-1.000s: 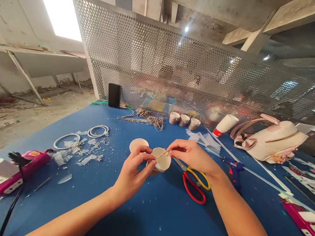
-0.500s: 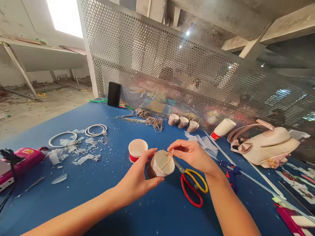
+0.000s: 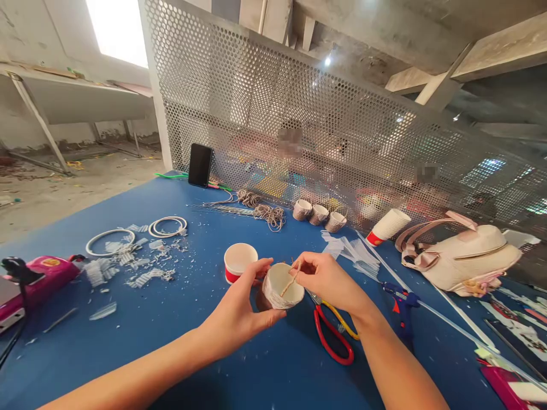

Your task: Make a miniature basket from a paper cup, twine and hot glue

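Note:
My left hand point(image 3: 241, 304) grips a paper cup point(image 3: 273, 299) wrapped on the outside in pale twisted paper cord, its white inside tilted toward me. At the cup's far right rim, my right hand point(image 3: 318, 276) pinches a thin tan paper cord point(image 3: 290, 283), whose end hangs into the cup. Just behind my left hand stands a second paper cup point(image 3: 240, 261), white with a red band. Scissors point(image 3: 333, 336) with one red and one yellow handle lie under my right wrist, their blades partly hidden.
Three wrapped cups point(image 3: 318, 214) and cord bundles point(image 3: 268, 214) lie along the perforated screen. To the right are stacked paper cups point(image 3: 388, 226), a glue gun point(image 3: 401, 302) and a backpack point(image 3: 465, 256). White rings point(image 3: 167, 226), scraps and a pink power strip point(image 3: 51, 276) lie left.
My right hand has shifted slightly down and its fingers now sit over the cup's rim, covering more of the scissors. The left hand keeps its hold on the cup.

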A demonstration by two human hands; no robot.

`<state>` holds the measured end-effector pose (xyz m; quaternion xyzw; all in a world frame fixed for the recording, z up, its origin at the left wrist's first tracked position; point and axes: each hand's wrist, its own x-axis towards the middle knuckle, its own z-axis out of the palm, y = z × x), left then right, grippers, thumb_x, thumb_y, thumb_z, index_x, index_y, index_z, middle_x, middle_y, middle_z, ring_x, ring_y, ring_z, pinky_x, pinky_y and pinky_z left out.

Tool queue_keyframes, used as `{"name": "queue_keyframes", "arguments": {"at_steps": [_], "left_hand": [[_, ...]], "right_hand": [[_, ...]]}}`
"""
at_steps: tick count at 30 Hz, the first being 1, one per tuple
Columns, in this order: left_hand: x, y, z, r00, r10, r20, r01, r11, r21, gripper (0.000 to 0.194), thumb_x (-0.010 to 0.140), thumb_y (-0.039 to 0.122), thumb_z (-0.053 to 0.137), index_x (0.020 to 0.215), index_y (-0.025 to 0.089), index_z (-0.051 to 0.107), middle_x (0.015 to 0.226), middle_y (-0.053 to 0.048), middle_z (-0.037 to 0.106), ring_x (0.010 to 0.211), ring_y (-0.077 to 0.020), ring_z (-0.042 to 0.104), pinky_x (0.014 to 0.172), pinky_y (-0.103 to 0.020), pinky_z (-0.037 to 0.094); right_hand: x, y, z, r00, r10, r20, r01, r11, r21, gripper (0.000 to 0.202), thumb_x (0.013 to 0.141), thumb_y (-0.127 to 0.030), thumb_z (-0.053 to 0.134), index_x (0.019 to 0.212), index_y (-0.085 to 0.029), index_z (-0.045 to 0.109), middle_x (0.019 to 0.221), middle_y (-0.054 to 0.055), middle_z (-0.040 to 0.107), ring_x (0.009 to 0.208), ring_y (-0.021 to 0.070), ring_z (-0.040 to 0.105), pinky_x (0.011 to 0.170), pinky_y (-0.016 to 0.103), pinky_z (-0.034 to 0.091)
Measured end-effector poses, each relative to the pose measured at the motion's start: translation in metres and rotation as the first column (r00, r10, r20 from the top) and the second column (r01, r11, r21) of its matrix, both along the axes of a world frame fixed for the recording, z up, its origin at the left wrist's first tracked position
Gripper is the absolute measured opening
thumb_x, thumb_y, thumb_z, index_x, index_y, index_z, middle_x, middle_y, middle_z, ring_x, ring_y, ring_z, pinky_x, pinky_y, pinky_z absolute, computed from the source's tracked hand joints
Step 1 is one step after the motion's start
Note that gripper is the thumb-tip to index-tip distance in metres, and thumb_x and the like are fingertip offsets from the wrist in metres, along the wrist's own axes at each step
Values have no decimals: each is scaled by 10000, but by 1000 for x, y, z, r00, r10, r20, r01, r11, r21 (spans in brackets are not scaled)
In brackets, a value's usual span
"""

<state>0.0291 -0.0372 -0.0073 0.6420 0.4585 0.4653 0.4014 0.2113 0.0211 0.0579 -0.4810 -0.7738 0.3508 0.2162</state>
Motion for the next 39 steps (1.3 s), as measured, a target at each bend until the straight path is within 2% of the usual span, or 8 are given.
{"name": "queue_keyframes", "arguments": {"at_steps": [4,11,19,24,29,33,36,39], "left_hand": [[-1,1,2,989,-88,118,96,994,-59,671,693,308,727,1271,230,397,1266,-110,562,1161,-271,535,1011,-424,410],[-4,2,7,958,-142,249,184,971,-154,641,688,338,736,1233,233,415,1277,-108,540,1164,-285,522,982,-422,423],[-6,4,7,949,-159,273,209,963,-168,630,687,358,736,1220,225,427,1266,-106,542,1182,-297,504,993,-428,406],[-7,5,5,944,-184,273,234,958,-166,643,711,370,723,1253,242,403,1309,-92,519,1217,-283,480,1004,-408,402],[-6,5,8,938,-195,286,243,959,-143,623,709,350,718,1249,229,432,1285,-101,548,1199,-282,505,1017,-426,392],[-6,3,9,933,-202,298,248,961,-123,587,721,326,710,1237,239,444,1260,-92,569,1190,-275,516,1008,-425,402],[-7,2,9,947,-191,259,224,969,-104,588,718,307,717,1238,244,450,1263,-93,568,1196,-275,509,1009,-414,403],[-7,0,10,964,-184,190,199,978,-66,591,723,303,716,1247,247,448,1253,-90,570,1166,-262,529,1003,-395,410]], "right_hand": [[-2,0,-3,999,-35,18,34,999,23,103,744,-211,550,649,-177,570,625,-37,569,570,101,474,537,227,381],[11,2,6,997,61,-44,-65,994,-90,258,834,-413,550,764,-183,642,670,-16,586,599,115,495,556,243,406],[28,-4,26,987,160,10,-160,985,65,150,827,-244,557,880,-209,693,730,2,641,626,120,552,578,239,463],[32,-3,22,924,375,76,-383,910,161,274,821,-120,538,1033,-215,683,787,7,668,632,107,576,610,231,472],[31,-1,21,878,459,136,-479,846,234,214,839,-104,537,911,-211,709,803,13,673,707,119,578,674,244,463],[32,-1,25,913,400,73,-407,906,119,149,830,-168,575,903,-219,694,762,0,656,661,122,577,636,252,474],[31,1,24,977,214,6,-214,977,6,77,816,-245,602,845,-217,668,688,-14,626,586,116,555,565,247,469],[26,6,17,993,84,-79,-88,995,-36,86,788,-280,631,813,-199,648,672,-19,605,578,107,534,550,236,452]]}}
